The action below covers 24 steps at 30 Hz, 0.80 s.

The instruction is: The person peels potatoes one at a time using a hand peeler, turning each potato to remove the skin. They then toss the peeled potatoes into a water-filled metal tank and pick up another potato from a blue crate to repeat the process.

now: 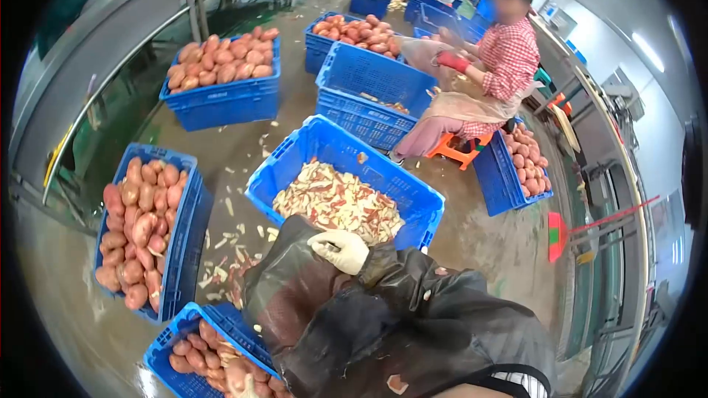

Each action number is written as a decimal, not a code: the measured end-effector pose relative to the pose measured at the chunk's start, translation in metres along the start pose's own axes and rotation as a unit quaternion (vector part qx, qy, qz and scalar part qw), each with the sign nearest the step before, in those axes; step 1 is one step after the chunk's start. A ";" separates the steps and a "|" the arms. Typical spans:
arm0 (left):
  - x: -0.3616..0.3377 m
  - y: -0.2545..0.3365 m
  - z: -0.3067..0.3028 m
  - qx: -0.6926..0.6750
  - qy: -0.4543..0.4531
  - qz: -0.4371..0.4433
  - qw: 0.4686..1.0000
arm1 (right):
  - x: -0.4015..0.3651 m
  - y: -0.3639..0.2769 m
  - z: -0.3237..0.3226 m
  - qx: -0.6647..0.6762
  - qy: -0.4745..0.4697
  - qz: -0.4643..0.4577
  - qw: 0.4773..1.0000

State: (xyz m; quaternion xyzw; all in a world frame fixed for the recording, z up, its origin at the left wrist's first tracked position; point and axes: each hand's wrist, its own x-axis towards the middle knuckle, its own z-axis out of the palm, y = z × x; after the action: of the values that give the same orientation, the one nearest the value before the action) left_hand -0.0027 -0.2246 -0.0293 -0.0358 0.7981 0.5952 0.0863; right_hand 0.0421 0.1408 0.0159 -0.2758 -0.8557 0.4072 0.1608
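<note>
My right hand, in a whitish glove, rests on my dark apron over the knee. Its fingers are curled around something I cannot make out. At the bottom edge, partly cut off, my gloved left hand is closed on a reddish potato at the near blue crate, which holds several more potatoes. Just beyond my knees stands a blue crate with a heap of red and pale potato peelings in it.
Potato-filled crates stand at left and upper left. A co-worker with red gloves sits on an orange stool beside another blue crate. Peel scraps litter the wet floor. A red dustpan is at right.
</note>
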 end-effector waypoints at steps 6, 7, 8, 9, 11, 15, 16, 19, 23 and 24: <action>0.025 0.162 0.028 -0.458 -0.602 0.015 0.654 | 0.022 0.009 -0.031 0.274 0.015 -0.017 0.962; 0.011 0.164 0.064 -0.295 -0.448 0.131 0.834 | 0.020 0.004 -0.041 0.287 -0.006 0.022 0.958; -0.011 0.162 0.107 -0.107 -0.251 0.236 0.933 | 0.015 0.000 -0.052 0.292 0.002 0.021 0.956; -0.022 0.163 0.135 -0.107 -0.280 0.215 0.929 | 0.010 0.000 -0.064 0.327 -0.005 0.014 0.945; -0.047 0.152 0.176 -0.127 -0.322 0.140 0.928 | 0.001 0.013 -0.083 0.442 -0.022 0.089 0.892; -0.074 0.098 0.210 0.035 -0.326 0.172 0.929 | -0.029 0.049 -0.113 0.467 0.102 0.049 0.877; -0.077 0.083 0.207 0.049 -0.308 0.198 0.929 | -0.030 0.061 -0.115 0.477 0.186 0.069 0.856; -0.080 0.113 0.208 0.198 -0.299 0.221 0.907 | -0.031 0.040 -0.140 0.789 0.135 0.074 0.595; -0.072 0.138 0.226 0.277 -0.354 0.179 0.875 | -0.023 0.084 -0.064 0.564 0.062 0.054 0.821; -0.064 0.128 0.224 0.282 -0.351 0.183 0.874 | -0.022 0.059 -0.071 0.527 0.068 0.089 0.842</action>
State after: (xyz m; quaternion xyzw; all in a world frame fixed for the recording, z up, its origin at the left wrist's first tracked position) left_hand 0.0608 0.0238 0.0410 0.3480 0.8416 0.3239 0.2564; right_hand 0.1148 0.2012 0.0122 -0.2508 -0.4708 0.7898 0.3026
